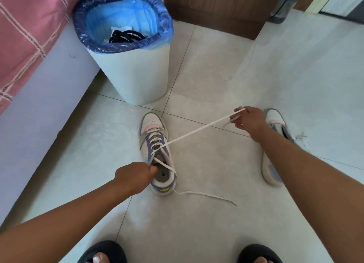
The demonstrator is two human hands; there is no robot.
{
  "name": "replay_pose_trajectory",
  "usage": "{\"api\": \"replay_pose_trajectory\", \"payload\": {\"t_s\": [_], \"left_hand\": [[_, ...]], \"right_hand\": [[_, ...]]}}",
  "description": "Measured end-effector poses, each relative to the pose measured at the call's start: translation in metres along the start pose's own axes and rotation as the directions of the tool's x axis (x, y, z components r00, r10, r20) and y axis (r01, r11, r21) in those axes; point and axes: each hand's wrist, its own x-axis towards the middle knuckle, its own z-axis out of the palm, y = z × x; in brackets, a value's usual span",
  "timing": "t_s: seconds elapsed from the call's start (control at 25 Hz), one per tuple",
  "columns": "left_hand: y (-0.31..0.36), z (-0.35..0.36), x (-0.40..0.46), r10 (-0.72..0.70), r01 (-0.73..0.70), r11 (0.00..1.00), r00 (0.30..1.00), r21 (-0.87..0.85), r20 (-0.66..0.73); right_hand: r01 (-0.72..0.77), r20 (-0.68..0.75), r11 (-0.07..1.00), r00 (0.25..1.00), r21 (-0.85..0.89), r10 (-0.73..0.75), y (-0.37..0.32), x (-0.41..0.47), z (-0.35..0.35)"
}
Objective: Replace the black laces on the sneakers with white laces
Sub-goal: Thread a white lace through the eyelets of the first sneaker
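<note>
The left hand [136,177] is gripping the collar of the grey-and-lilac leather sneaker [156,156] standing on the tiled floor. The right hand [249,120] is pinching the flat white lace [199,129], apparently pulling it taut away from the sneaker's upper eyelets, rightward across its long axis.

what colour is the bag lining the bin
Blue: the translucent plastic bag lining the white bin, clearest in the head view.
</note>
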Motion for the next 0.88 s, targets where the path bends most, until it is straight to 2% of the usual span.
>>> {"api": "replay_pose_trajectory", "payload": {"t_s": [0.24,0.44,0.6,0.64,0.72,0.88], "left_hand": [[0.002,0.001,-0.001,0.020,-0.019,0.997,1.000,0.076,-0.011],[0.003,-0.003,0.000,0.008,-0.009,0.999,1.000,0.032,0.026],[0.003,-0.017,-0.003,-0.137,0.160,0.960,0.984,-0.230,0.112],[0.001,-0.022,-0.004,-0.168,0.193,0.942,0.980,-0.274,0.110],[-0.003,-0.030,-0.007,-0.214,0.216,0.902,0.976,-0.375,0.049],[-0.009,-0.037,-0.010,-0.293,0.121,0.790,0.936,-0.601,-0.195]], "right_hand": [[-0.207,0.003,0.929,0.976,0.307,0.217,-0.006,0.001,-0.039],[-0.434,0.120,0.888,0.900,0.151,0.420,0.002,-0.001,-0.037],[-0.587,0.283,0.802,0.792,0.111,0.541,0.022,-0.018,-0.013],[-0.605,0.314,0.786,0.776,0.124,0.547,0.026,-0.024,-0.002],[-0.581,0.345,0.792,0.794,0.186,0.501,0.032,-0.034,0.017],[-0.412,0.445,0.898,0.840,0.153,0.310,0.021,-0.062,0.062]]}}
